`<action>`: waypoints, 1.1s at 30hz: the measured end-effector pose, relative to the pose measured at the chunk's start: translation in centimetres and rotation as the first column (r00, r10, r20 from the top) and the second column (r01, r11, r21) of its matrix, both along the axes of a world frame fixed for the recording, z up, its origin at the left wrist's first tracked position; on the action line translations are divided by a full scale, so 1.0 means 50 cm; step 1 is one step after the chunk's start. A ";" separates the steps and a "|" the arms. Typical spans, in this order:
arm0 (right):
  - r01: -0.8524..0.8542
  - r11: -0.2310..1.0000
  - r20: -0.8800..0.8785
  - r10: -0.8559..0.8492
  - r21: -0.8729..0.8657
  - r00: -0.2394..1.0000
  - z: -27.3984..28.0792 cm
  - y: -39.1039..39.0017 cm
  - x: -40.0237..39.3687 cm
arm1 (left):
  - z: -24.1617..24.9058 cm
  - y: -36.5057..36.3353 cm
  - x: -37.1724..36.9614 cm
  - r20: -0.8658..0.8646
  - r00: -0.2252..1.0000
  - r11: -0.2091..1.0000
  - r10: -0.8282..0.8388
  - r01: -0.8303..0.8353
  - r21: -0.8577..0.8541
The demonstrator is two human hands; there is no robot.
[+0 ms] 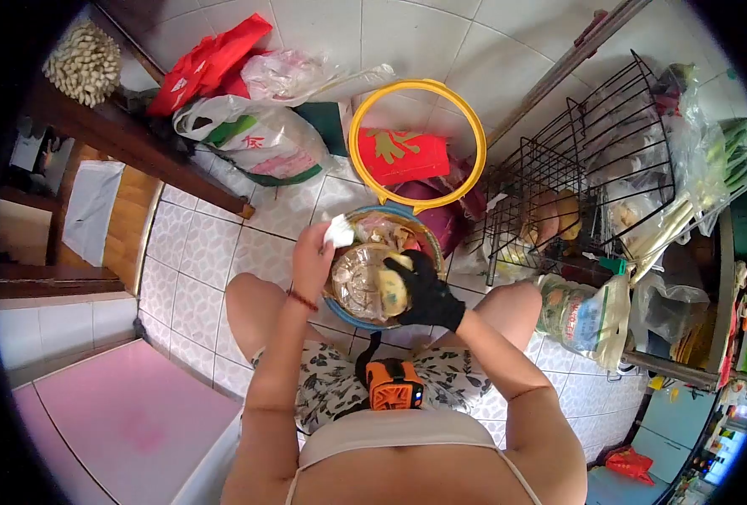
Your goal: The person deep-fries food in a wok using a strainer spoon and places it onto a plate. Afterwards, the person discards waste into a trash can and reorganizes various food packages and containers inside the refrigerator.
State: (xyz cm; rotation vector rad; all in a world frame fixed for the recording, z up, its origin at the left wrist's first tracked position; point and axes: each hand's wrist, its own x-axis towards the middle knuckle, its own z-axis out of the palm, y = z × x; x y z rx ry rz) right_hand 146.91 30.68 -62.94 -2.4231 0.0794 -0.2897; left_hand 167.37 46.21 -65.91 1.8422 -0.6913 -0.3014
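Note:
Between my knees stands a round bin (337, 313) with a bluish rim, filled with plastic wrappings and scraps. My bare left hand (313, 249) is at the bin's left edge, closed on a small white piece (338, 231) that looks like crumpled tissue. In a black glove, my right hand (428, 295) grips a pale yellow, rounded thing (393, 288) over the bin; its exact kind I cannot make out. Clear crinkled plastic (358, 282) lies in the bin beside it.
A yellow ring-shaped lid frame (480, 139) stands raised behind the bin. Plastic bags (264, 143) lie at the back left. To the right are a black wire rack (550, 198) with vegetables and a bulky sack (580, 320). An orange device (394, 385) sits at my waist.

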 end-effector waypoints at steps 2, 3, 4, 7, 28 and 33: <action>0.060 0.995 0.011 -0.059 -0.077 0.998 0.016 -0.037 0.001 | -0.010 -0.039 0.032 0.170 0.971 0.985 -0.169 0.162 0.051; 0.082 0.994 0.020 -0.081 -0.074 0.997 0.017 -0.059 -0.001 | -0.029 -0.057 0.046 0.253 0.923 0.956 -0.288 0.261 0.136; 0.104 0.992 0.030 -0.102 -0.070 0.994 0.017 -0.084 -0.001 | -0.047 -0.066 0.052 0.324 0.855 0.910 -0.406 0.346 0.228; 0.076 0.966 0.124 -0.046 -0.247 0.991 0.021 -0.150 0.035 | -0.049 -0.063 0.045 0.386 0.759 0.817 -0.523 0.318 0.481; -0.099 0.971 -0.348 0.172 0.218 0.922 -0.215 -0.161 0.210 | -0.035 0.044 0.006 0.364 0.844 0.895 -0.393 0.259 0.363; -0.244 0.964 -0.372 0.187 -0.111 0.909 -0.165 -0.151 0.199 | -0.017 0.064 0.001 0.345 0.888 0.922 -0.304 0.184 0.340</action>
